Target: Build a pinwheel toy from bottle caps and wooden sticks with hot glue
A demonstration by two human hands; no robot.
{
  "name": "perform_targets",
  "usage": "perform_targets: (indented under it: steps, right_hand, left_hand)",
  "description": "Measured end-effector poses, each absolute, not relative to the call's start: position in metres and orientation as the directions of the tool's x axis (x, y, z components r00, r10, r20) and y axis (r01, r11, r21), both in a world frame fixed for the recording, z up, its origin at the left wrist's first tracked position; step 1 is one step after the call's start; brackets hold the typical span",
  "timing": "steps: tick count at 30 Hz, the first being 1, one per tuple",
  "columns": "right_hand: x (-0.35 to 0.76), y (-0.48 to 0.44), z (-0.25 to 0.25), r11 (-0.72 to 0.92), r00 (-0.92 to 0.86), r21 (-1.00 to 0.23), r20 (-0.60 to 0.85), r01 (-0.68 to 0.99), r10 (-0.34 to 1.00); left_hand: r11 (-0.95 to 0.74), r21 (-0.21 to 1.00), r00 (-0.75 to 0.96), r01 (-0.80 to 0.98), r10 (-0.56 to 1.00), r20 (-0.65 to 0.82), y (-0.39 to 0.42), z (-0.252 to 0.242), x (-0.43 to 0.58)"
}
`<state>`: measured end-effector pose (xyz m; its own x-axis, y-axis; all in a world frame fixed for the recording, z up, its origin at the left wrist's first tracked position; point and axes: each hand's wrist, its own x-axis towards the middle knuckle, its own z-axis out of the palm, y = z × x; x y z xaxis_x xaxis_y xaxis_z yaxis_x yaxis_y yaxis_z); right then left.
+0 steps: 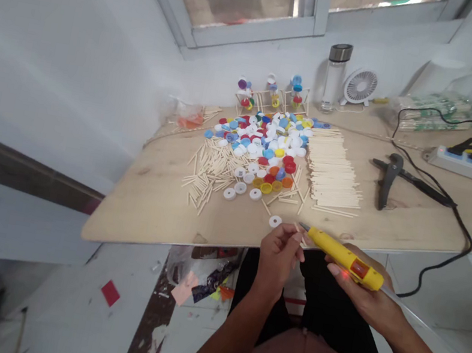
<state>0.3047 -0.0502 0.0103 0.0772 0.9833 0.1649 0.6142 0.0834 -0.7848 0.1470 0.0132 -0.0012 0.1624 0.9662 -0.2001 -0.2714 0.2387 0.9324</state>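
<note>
My right hand [361, 293] is wrapped round a yellow glue gun [341, 255], whose nozzle points left and sits close to the fingers of my left hand [279, 257]. Those fingers pinch a thin wooden stick [302, 237] at the table's front edge. Just beyond my left hand lies a white disc with a dark centre [275, 222]. Farther back is a heap of colourful bottle caps [265, 139], with short sticks [214, 166] scattered to its left and a row of longer sticks [333, 169] to its right.
Three small stick frames with caps [273, 95] stand by the wall. Behind the table's right half are a glass bottle [334, 78], a small fan [360, 87] and a bag of sticks [434, 111]. Pliers [389, 182], a power strip [462, 163] and a black cord [468, 232] lie right.
</note>
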Motion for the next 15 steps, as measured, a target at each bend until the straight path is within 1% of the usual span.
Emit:
perform_targets:
  steps: [6,15]
  right_hand:
    - [0.3024,-0.0532,0.0133,0.065,0.073,-0.792,0.136,0.607,0.988]
    - [0.3001,-0.0547,0.0182,0.075,0.045,-0.760,0.135,0.645,0.990]
  left_hand:
    - [0.298,0.907,0.245,-0.299,0.942,-0.229,0.0099,0.0022,0.1418]
    - [0.292,0.912,0.215,-0.288,0.948,-0.235,0.0072,0.0016,0.1385]
